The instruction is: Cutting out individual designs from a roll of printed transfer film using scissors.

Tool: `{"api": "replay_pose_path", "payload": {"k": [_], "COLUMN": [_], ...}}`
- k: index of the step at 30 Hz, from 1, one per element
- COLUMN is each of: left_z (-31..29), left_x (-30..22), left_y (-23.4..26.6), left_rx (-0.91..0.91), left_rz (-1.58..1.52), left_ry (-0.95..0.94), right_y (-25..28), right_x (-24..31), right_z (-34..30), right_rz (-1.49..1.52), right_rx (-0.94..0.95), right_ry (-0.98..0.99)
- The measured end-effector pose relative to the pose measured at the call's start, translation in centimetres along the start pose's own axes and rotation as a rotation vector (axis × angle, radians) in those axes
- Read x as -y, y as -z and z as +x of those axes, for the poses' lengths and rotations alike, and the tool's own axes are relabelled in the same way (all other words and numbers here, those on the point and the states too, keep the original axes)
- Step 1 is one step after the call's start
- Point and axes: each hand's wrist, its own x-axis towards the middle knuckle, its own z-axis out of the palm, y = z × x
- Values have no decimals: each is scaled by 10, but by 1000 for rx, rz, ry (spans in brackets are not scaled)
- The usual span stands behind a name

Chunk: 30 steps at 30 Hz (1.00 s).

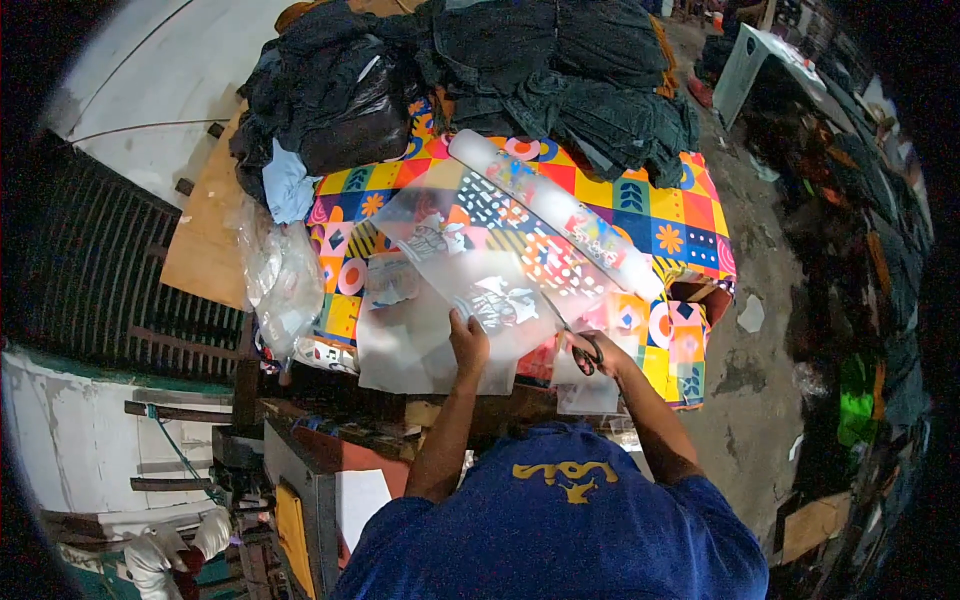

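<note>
A translucent film sheet (505, 265) with printed white designs lies across the patterned table cover. My left hand (468, 342) pinches its near edge, thumb on top, beside a white print. In my right hand (606, 352) are black-handled scissors (587, 360), blades pointing away and left at the sheet's right part. Whether the blades are apart or together I cannot make out. A long roll of clear film (555, 208) with coloured prints lies diagonally beyond the sheet. More translucent pieces (385, 350) rest under and beside my left hand.
The colourful cover (690, 225) spreads over the table. Dark folded garments (560, 85) are heaped along its far side, near a black plastic bag (365, 135). Crumpled clear plastic (285, 285) hangs at the left edge. Concrete floor (755, 370) runs along the right.
</note>
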Motion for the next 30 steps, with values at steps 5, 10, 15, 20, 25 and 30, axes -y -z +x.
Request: {"api": "replay_pose_path", "payload": {"k": [5,10,15,20,25,30], "left_z": [3,3,4,0,0,2], "left_x": [10,4,-6,3,-11,2], "left_y": [-2,2,9,8,13,13], "left_rx": [40,49,3,-21,61,14], "left_rz": [-48,-66,44,-24,-42,-82], "left_ry": [26,26,-29,-38,47,12], "right_y": [2,-5,-7,-14,-11,-14], "right_x": [7,22,26,31,35,43], "right_z": [1,10,15,31,34,46], "right_rz": [44,141,63,168,25,188], "right_rx": [29,61,-2,59,-15,62], "right_ry": [-24,11,8,-34,-34,-68]}}
